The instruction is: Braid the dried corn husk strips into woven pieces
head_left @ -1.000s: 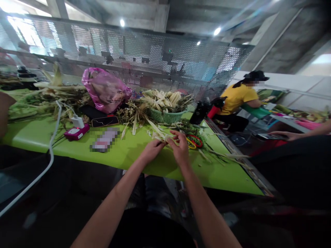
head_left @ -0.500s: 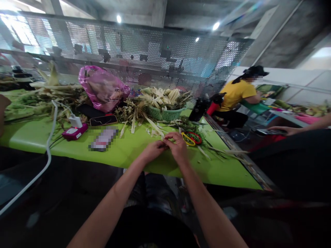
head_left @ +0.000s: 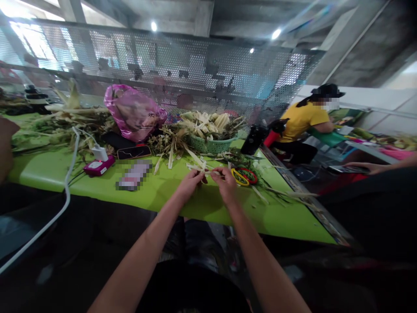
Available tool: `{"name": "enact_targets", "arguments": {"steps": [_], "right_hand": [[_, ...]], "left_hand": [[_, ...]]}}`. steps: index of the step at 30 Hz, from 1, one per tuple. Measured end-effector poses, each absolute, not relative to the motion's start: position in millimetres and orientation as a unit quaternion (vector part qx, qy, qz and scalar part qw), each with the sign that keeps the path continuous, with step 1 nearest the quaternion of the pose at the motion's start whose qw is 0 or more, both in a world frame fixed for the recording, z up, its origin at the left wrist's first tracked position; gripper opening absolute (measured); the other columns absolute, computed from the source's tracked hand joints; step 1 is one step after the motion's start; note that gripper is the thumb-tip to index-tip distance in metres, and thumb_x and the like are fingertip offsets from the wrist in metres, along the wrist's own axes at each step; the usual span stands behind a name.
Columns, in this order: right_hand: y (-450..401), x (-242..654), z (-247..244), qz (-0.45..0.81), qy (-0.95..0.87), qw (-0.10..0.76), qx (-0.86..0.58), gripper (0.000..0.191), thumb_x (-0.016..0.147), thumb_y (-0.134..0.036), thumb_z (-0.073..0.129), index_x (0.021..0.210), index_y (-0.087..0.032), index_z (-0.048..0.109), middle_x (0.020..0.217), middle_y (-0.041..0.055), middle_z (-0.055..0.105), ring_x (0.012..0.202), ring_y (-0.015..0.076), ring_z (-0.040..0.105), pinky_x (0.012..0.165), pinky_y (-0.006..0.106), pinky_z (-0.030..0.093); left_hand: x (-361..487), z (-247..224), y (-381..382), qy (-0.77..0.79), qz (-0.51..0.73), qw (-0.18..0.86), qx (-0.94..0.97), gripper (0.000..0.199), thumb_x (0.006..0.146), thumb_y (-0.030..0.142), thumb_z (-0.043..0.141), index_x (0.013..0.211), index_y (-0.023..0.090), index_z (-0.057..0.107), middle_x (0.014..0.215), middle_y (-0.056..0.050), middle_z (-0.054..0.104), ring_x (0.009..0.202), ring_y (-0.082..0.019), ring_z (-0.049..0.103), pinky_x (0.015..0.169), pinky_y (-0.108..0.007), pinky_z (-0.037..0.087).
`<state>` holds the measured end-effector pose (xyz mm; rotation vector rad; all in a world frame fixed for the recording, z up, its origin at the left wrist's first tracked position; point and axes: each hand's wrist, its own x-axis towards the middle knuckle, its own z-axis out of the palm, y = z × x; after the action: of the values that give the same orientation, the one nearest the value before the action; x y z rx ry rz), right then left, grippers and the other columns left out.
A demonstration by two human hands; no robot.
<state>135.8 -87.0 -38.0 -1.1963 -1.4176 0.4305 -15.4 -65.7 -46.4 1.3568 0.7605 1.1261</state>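
Observation:
Pale strips of dried plant husk [head_left: 203, 167] cross between my two hands, above the near part of the green table. My left hand [head_left: 192, 181] has its fingers closed on the strips from the left. From the right, my right hand [head_left: 226, 183] pinches a pale strip. The fingertips are a little apart, and their exact hold is small in view. Scissors with yellow and red handles [head_left: 240, 177] lie just right of my right hand. Behind the hands, a green basket [head_left: 213, 145] holds a heap of pale husk pieces [head_left: 205, 124].
On the green table [head_left: 156, 187] are a blurred-out phone [head_left: 134, 175], a dark phone [head_left: 134, 151], a magenta socket block [head_left: 98, 166] with a white cable, a pink bag [head_left: 133, 114] and a black bottle [head_left: 253, 139]. A person in yellow [head_left: 304, 119] sits at the right.
My hands have moved slightly apart, and pale strips now show between them. The whole view has shifted slightly, with the table items appearing further right.

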Motion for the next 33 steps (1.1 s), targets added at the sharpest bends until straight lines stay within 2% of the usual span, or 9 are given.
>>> {"name": "enact_targets", "arguments": {"steps": [5,10,15,21,28,30,33], "right_hand": [[-87.6,133.7,-38.6,0.214,-0.600,0.577,-0.510,0.024,0.075,-0.043,0.064,0.081,-0.019,0.064,0.076,0.0011,0.061,0.074,0.0172,0.055,0.071,0.030,0.042],[-87.7,132.1,-36.9,0.250,-0.584,0.589,-0.499,0.024,0.073,-0.042,0.065,0.078,-0.019,0.063,0.072,-0.0006,0.060,0.068,0.0152,0.053,0.066,0.027,0.041],[-88.8,132.4,-36.3,0.259,-0.584,0.584,-0.500,0.021,0.073,-0.040,0.063,0.072,-0.019,0.060,0.064,-0.0032,0.054,0.061,0.0134,0.047,0.060,0.025,0.037],[-88.4,132.7,-35.0,0.215,-0.560,0.593,-0.537,0.023,0.073,-0.040,0.063,0.066,-0.019,0.057,0.062,-0.0031,0.053,0.063,0.0144,0.046,0.062,0.027,0.036],[-83.4,131.4,-42.0,0.251,-0.543,0.638,-0.485,0.028,0.074,-0.041,0.066,0.088,-0.020,0.054,0.077,-0.0010,0.057,0.066,0.0138,0.052,0.064,0.027,0.043],[-86.6,126.5,-41.6,0.257,-0.568,0.619,-0.478,0.028,0.074,-0.040,0.066,0.089,-0.021,0.052,0.080,-0.0004,0.058,0.067,0.0140,0.054,0.064,0.027,0.044],[-95.0,117.9,-37.4,0.241,-0.634,0.546,-0.492,0.028,0.075,-0.038,0.065,0.094,-0.022,0.052,0.082,0.0006,0.062,0.072,0.0162,0.059,0.068,0.029,0.046]], "left_hand": [[-13.1,-45.1,-67.8,0.346,0.506,0.590,0.526,0.032,0.080,0.049,0.053,0.082,0.017,0.057,0.074,-0.002,0.061,0.062,-0.011,0.049,0.064,-0.026,0.039],[-12.5,-45.5,-67.0,0.354,0.518,0.607,0.488,0.036,0.067,0.051,0.068,0.073,0.016,0.061,0.066,0.000,0.057,0.061,-0.012,0.050,0.064,-0.026,0.040],[-12.6,-44.8,-66.2,0.314,0.518,0.647,0.463,0.036,0.061,0.047,0.073,0.072,0.014,0.061,0.063,0.000,0.056,0.060,-0.010,0.050,0.064,-0.026,0.040],[-10.7,-45.8,-63.0,0.272,0.515,0.667,0.465,0.031,0.058,0.039,0.077,0.066,0.014,0.060,0.057,0.002,0.054,0.054,-0.008,0.047,0.057,-0.023,0.036],[-17.5,-45.5,-62.0,0.279,0.551,0.694,0.369,0.032,0.055,0.034,0.081,0.074,0.016,0.064,0.064,0.002,0.057,0.058,-0.008,0.049,0.057,-0.022,0.038],[-18.6,-45.5,-61.0,0.278,0.569,0.690,0.349,0.034,0.054,0.034,0.082,0.076,0.015,0.064,0.066,0.002,0.058,0.059,-0.008,0.050,0.058,-0.022,0.039],[-18.6,-46.4,-60.2,0.273,0.578,0.691,0.337,0.037,0.054,0.033,0.082,0.080,0.016,0.063,0.068,0.002,0.060,0.063,-0.010,0.054,0.062,-0.023,0.042]]}}
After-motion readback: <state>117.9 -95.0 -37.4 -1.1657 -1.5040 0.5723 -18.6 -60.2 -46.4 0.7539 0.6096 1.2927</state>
